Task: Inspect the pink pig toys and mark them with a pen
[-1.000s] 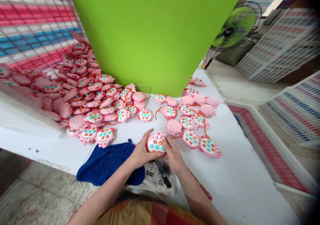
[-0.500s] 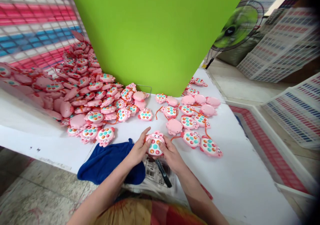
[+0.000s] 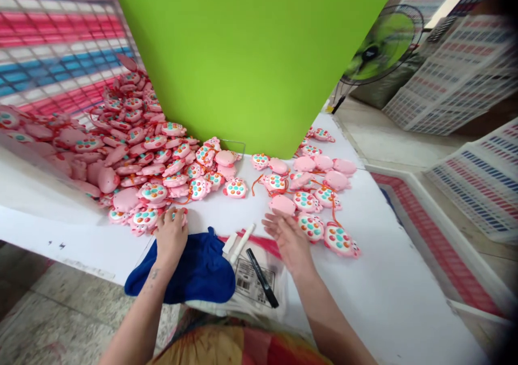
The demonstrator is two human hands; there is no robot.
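Observation:
My left hand (image 3: 171,236) lies palm down at the near edge of a big heap of pink button toys (image 3: 133,143). Its fingers curl over one pink toy (image 3: 179,212), mostly hidden beneath them. My right hand (image 3: 285,236) hovers open with spread fingers and nothing in it, just short of a smaller scatter of the same toys (image 3: 319,197). Some of those lie face up with coloured buttons, others face down, with orange cords among them. Between my hands lie a white stick (image 3: 242,243) and a black marker (image 3: 262,277).
A blue cloth (image 3: 194,270) and a plastic bag with a barcode label (image 3: 249,281) sit at the white table's (image 3: 384,278) near edge. A green panel (image 3: 251,57) rises behind the toys. A fan (image 3: 380,44) and stacked crates (image 3: 473,181) stand at the right.
Both hands held one pink toy; now it is gone from them. My left hand moved left onto a toy at the heap's edge, and my right hand opened near the right scatter.

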